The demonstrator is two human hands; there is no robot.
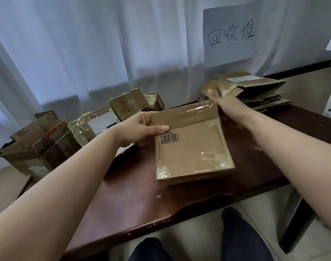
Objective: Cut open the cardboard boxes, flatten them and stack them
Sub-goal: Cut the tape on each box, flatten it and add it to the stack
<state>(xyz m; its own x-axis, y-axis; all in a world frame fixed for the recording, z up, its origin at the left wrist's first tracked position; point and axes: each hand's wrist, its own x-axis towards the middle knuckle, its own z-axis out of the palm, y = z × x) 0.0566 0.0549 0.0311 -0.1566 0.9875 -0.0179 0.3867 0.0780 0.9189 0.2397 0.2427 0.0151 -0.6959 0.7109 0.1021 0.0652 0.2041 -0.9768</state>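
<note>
Cardboard box (pixel 193 147) is lying flat-side up at the middle of the bench (pixel 134 187), one flap standing up at its far edge. I'm pinching that flap's left end in my left hand (pixel 140 129). My right hand (pixel 215 95) is blurring behind the far right corner; it seems to be holding a thin blade, though I cannot tell its grip. Tape is glinting along the seams: a slipping blade could be heading toward my left fingers.

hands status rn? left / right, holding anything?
Left hand: grips the left edge of the barcoded box, thumb on top.
Right hand: motion-blurred at the box's far corner; grip cannot be told.
</note>
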